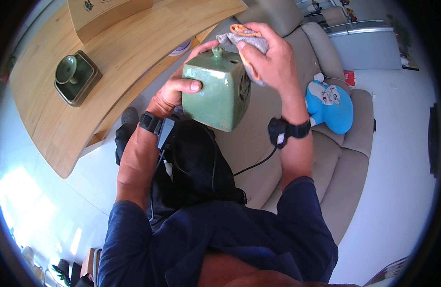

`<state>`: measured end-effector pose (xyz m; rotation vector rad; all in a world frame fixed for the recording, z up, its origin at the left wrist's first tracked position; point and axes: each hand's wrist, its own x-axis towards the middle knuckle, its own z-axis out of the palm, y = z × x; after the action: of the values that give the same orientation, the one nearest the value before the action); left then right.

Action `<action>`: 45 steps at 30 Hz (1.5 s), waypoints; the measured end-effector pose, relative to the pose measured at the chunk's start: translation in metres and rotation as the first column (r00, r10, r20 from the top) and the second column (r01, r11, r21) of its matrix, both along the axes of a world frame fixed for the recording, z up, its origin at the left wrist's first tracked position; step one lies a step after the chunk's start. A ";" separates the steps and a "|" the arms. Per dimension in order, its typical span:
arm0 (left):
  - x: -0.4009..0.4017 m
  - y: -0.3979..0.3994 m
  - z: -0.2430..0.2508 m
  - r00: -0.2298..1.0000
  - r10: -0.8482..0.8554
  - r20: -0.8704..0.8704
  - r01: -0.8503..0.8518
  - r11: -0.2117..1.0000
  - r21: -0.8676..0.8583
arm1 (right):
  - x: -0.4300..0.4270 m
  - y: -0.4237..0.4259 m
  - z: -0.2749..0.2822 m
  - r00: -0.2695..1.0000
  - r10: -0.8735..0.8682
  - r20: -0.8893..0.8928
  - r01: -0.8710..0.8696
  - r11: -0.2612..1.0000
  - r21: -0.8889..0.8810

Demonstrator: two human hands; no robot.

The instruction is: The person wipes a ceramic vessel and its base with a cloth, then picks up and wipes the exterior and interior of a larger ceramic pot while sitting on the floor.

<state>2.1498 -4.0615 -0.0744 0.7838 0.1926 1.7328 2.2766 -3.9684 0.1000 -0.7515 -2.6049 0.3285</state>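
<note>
Above my lap I hold a green glazed ceramic vessel [208, 96], box-shaped, with a small knob [217, 52] and a round hole on its top face. My left hand [174, 88] grips it from the left side, thumb on the near face and the other fingers mostly hidden behind. A patterned opening or relief shows on its right face, partly in shadow. My right hand [274, 59] pinches a folded grey cloth [256, 41] with orange edging, close to the vessel's upper right edge. Whether the cloth touches the glaze, I cannot tell.
On the wooden table [123, 53] at left stand a green ceramic square dish [71, 94] with a small footed cup [67, 70] and a cardboard box [109, 18]. A beige sofa [328, 158] at right holds a blue plush toy [331, 106]. Cables run from both wrist straps.
</note>
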 end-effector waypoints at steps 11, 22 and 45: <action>0.008 -0.003 -0.020 0.931 -0.231 0.282 0.239 0.971 0.004 | -0.019 0.046 -0.012 0.895 0.425 -0.134 -0.424 0.723 -0.546; 0.012 -0.008 0.006 0.886 -0.318 0.336 0.291 0.948 0.130 | -0.003 0.070 -0.019 0.991 0.100 -0.094 -0.110 0.988 -0.112; -0.008 0.004 -0.043 0.806 -0.136 0.576 0.058 0.987 0.152 | 0.026 0.001 -0.059 0.846 0.006 -0.534 -0.427 0.609 -0.669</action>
<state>2.1422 -4.0575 -0.1171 0.3052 -0.3799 1.8173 2.3027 -3.9673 0.0407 -0.4622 -1.9813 1.5834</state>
